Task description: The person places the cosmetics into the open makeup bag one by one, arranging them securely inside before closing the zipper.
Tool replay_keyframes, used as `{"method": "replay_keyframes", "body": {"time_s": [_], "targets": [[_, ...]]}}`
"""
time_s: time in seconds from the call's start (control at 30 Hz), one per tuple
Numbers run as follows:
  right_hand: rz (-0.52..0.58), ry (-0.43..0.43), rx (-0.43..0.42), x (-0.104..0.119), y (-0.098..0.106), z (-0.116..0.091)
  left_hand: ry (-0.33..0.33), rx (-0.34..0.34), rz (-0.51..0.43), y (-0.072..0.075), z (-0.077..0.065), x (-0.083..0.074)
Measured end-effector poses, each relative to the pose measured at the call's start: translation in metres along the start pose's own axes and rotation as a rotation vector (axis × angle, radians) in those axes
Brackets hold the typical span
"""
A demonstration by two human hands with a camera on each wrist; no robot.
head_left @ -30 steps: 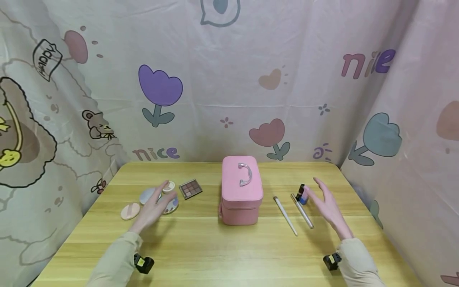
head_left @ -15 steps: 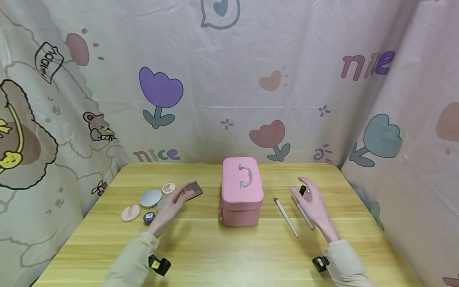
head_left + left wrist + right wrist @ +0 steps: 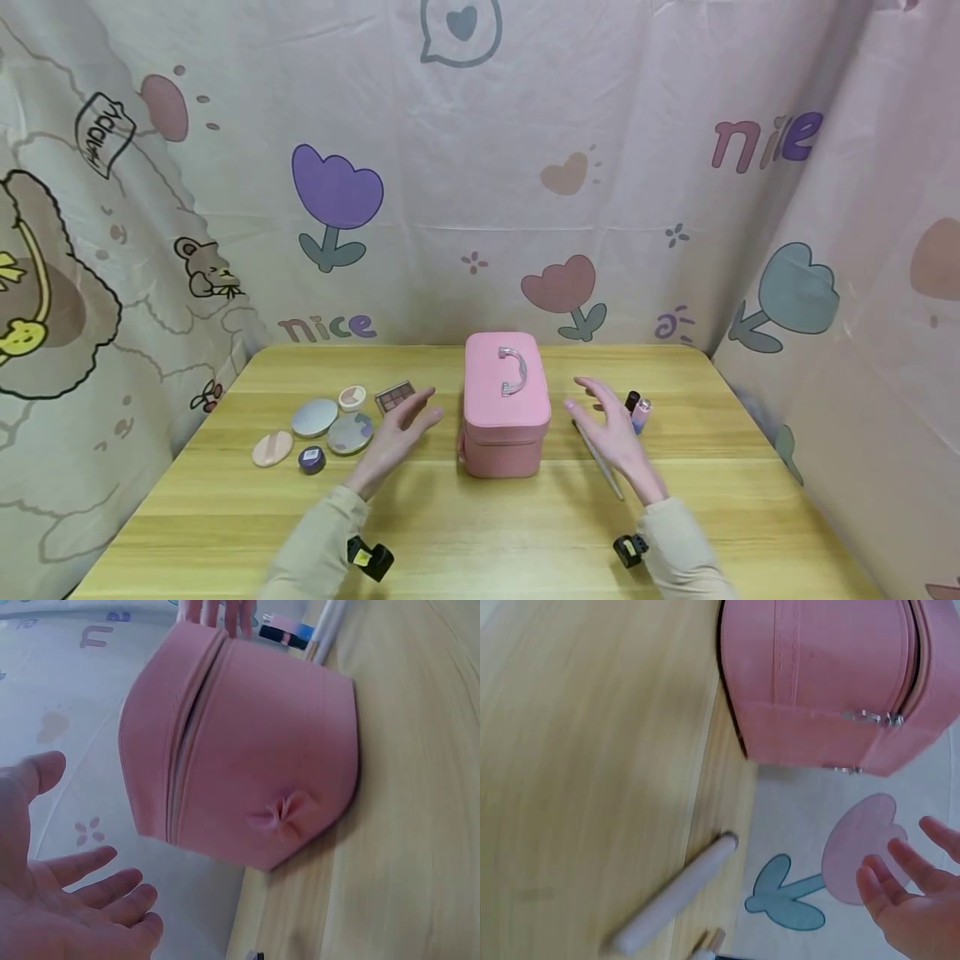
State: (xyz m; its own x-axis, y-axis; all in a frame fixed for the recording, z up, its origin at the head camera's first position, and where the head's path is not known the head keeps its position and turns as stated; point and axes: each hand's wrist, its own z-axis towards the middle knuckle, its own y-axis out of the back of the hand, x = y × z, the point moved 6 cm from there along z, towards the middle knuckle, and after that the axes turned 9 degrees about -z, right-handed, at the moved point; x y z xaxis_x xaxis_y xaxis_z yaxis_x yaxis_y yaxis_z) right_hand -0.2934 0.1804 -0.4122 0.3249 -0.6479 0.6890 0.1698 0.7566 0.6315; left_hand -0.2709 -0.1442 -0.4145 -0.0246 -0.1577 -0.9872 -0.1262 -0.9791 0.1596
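A pink makeup case (image 3: 506, 400) with a silver handle (image 3: 513, 372) on its lid stands upright in the middle of the table. To its left my left hand (image 3: 393, 437) is raised with fingers spread, holding nothing. On the other side my right hand (image 3: 613, 433) hovers above a white makeup brush (image 3: 600, 467), also with nothing in it. Both palms face the case, apart from it. The left wrist view shows a pink bow (image 3: 283, 814) on the case's side; silver zipper pulls (image 3: 874, 717) appear in the right wrist view.
Left of the case lie an eyeshadow palette (image 3: 393, 395), a small round compact (image 3: 352, 398), two larger round discs, a powder puff (image 3: 272, 448) and a small dark jar (image 3: 312, 459). A black tube (image 3: 632, 402) and a pink-and-blue tube (image 3: 641, 415) stand at right. A printed curtain surrounds the table.
Both hands have moved inward toward the case, the left from over the round discs, the right from beside the tubes. The case and cosmetics have stayed put.
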Motion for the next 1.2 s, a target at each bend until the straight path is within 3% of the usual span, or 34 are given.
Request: {"method": "replay_keyframes", "body": {"time_s": [0.2, 0.43, 0.67, 1.0, 1.2], "targets": [[0.087, 0.019, -0.001, 0.009, -0.014, 0.005, -0.001, -0.015, -0.046, -0.012, 0.002, -0.001], [0.210, -0.044, 0.048, 0.018, -0.029, 0.006, 0.011, 0.007, -0.074, -0.028, 0.001, 0.000], [0.305, -0.107, 0.109, 0.020, -0.039, 0.006, -0.050, 0.020, -0.057, -0.037, 0.000, -0.002], [0.353, -0.116, 0.104, 0.028, -0.043, 0.004, -0.058, 0.035, -0.057, -0.046, 0.001, 0.003], [0.349, -0.114, 0.107, 0.032, -0.045, 0.001, -0.092, 0.003, -0.023, -0.045, -0.002, 0.002]]}}
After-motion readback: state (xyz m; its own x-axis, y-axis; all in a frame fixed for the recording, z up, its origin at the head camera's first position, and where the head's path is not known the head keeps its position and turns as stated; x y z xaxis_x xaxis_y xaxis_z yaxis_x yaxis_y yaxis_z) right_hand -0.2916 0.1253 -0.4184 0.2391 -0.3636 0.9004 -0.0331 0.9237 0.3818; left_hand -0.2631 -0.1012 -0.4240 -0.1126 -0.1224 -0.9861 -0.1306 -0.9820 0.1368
